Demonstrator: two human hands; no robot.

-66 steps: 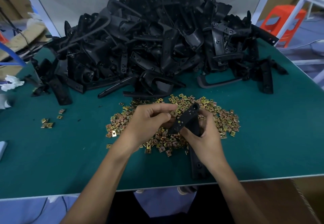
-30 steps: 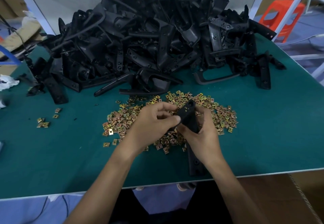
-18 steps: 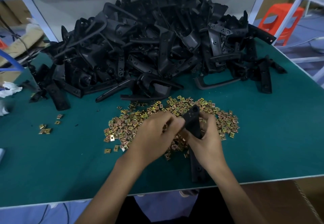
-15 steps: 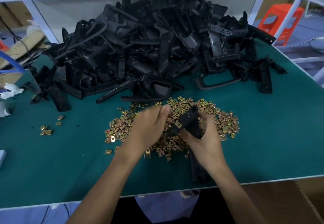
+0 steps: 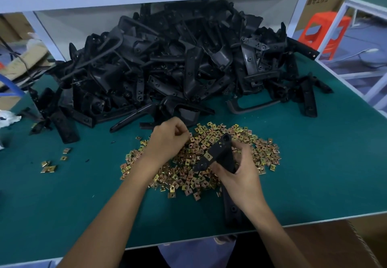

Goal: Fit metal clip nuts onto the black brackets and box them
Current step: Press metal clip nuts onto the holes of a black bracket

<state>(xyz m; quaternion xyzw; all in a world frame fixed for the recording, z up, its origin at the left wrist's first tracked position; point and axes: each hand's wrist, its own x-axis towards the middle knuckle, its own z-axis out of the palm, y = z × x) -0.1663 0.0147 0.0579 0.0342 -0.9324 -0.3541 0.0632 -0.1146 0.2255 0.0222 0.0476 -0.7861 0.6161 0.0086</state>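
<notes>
Head view shows two bare hands working over a dark green table mat [image 5: 314, 173]. The right hand [image 5: 240, 175] grips one black plastic bracket [image 5: 219, 152], with the fingers curled round its middle and the thumb pressed on its near side. The bracket's long axis runs from the table's front edge away from the person. Its lower end lies near that edge and its upper end points toward the back of the table, over the nuts. A flat holed strip at the top slants from upper right down to lower left. One fitted clip nut [image 5: 208, 156] sits on that strip, between two of its holes.

The left hand [image 5: 167, 142] hovers just left of the bracket, apart from it, over the far left part of one pile of brass-coloured square metal clip nuts [image 5: 240, 135]. Its fingers are curled and bunched at the tips; I cannot tell whether they pinch a nut. The pile holds far too many nuts to count, and it spreads under and around both hands.

About five stray clip nuts [image 5: 49, 167] lie well apart on the left of the mat. Behind the pile rises one large heap of black plastic brackets [image 5: 178, 68], tangled and pointing every way, too many to count. Under the table's front edge at the right is one brown cardboard box [image 5: 335, 244]. One orange plastic stool [image 5: 322, 31] stands beyond the table at the upper right.
</notes>
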